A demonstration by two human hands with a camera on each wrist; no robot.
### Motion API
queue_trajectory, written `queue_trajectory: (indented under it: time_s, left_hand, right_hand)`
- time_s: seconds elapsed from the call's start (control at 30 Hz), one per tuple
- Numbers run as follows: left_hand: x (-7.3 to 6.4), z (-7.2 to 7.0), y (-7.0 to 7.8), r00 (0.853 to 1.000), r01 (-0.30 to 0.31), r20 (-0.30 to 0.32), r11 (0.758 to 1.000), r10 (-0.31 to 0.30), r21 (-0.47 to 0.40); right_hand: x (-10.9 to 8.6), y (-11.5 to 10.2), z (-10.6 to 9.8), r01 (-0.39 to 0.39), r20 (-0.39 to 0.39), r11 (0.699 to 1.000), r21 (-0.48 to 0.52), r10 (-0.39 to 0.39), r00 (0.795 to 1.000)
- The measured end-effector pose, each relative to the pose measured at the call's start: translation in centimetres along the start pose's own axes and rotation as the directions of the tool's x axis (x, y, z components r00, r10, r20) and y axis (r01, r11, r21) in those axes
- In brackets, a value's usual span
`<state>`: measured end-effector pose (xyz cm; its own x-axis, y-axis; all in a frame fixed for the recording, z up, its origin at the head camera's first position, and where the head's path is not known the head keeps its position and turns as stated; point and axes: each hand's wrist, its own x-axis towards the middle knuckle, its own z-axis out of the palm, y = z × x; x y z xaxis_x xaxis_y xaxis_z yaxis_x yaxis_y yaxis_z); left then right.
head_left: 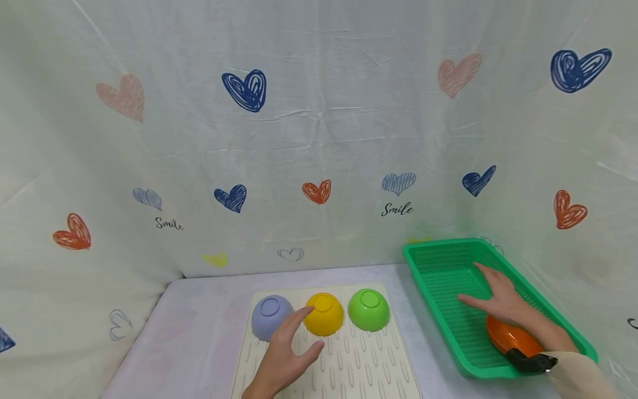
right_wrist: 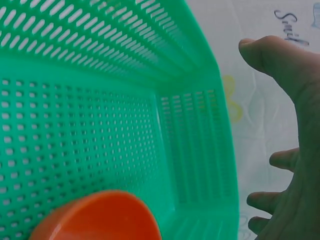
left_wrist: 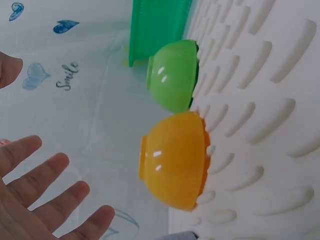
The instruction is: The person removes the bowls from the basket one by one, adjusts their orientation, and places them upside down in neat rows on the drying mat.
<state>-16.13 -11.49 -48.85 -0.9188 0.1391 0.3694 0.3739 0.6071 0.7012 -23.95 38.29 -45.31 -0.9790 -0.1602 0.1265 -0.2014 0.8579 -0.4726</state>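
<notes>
Three bowls sit upside down in a row on a cream ridged mat (head_left: 344, 366): a lavender bowl (head_left: 264, 320), a yellow bowl (head_left: 326, 321) and a green bowl (head_left: 369, 311). My left hand (head_left: 285, 352) hovers over the mat by the lavender and yellow bowls, fingers spread and holding nothing. In the left wrist view the yellow bowl (left_wrist: 175, 160) stands apart from the fingers. Over the green basket (head_left: 438, 293), my right hand (head_left: 503, 299) is held with thumb and fingers apart, nothing between them. An orange bowl (head_left: 508, 335) lies in the basket, partly hidden by the right forearm.
A white table (head_left: 199, 332) carries the mat and the basket. Behind it hangs a pale curtain (head_left: 319, 138) printed with hearts and lettering. The basket's raised rim (head_left: 433, 313) runs along the right of the table. A black strap (head_left: 530, 363) is around the right wrist.
</notes>
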Motion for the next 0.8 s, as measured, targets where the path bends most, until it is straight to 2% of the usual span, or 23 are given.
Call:
queue_trajectory:
  time_s: [0.2, 0.37, 0.57, 0.8]
  left_hand:
    - [0.5, 0.8, 0.8, 1.000, -0.019, 0.021, 0.999, 0.020, -0.038]
    - [1.1, 1.6, 1.8, 0.997, -0.062, 0.047, 0.995, 0.065, -0.077]
    - [1.7, 2.7, 2.8, 0.989, -0.123, 0.069, 0.987, 0.130, -0.107]
    - [2.1, 3.7, 3.8, 0.978, -0.161, 0.107, 0.977, 0.176, -0.139]
  right_hand:
    - [-0.1, 2.2, -0.6, -0.020, 0.045, 1.000, -0.024, 0.021, 0.999]
    - [-0.4, 3.9, -0.9, -0.081, 0.141, 0.996, -0.028, 0.084, 0.986]
    - [-0.5, 5.4, -1.2, -0.154, 0.249, 0.987, -0.035, 0.158, 0.956]
    - [-0.4, 5.4, -1.6, -0.216, 0.385, 0.976, -0.012, 0.204, 0.900]
